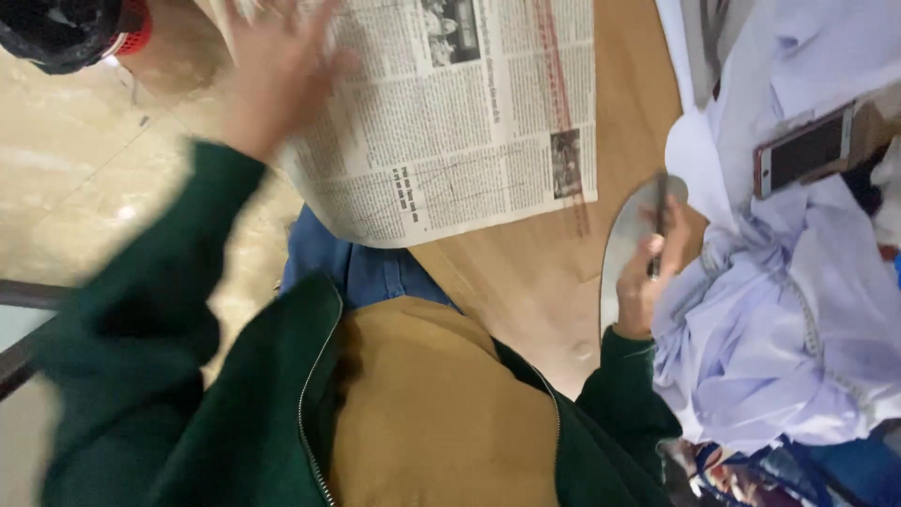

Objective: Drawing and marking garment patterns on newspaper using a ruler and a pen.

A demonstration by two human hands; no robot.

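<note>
My left hand [277, 70] lies spread on the left edge of a newspaper [460, 113] that covers a brown table [526, 272]; the hand is blurred. My right hand [652, 268] is closed around a thin dark pen-like tool, resting on a curved grey ruler-like plate [621, 239] at the table's right side. Both arms wear dark green sleeves.
A heap of pale lilac cloth [779, 329] with a measuring tape across it lies at the right. A phone [805, 150] rests on the cloth. A dark round object with a red rim [66, 33] sits on the tiled floor at top left.
</note>
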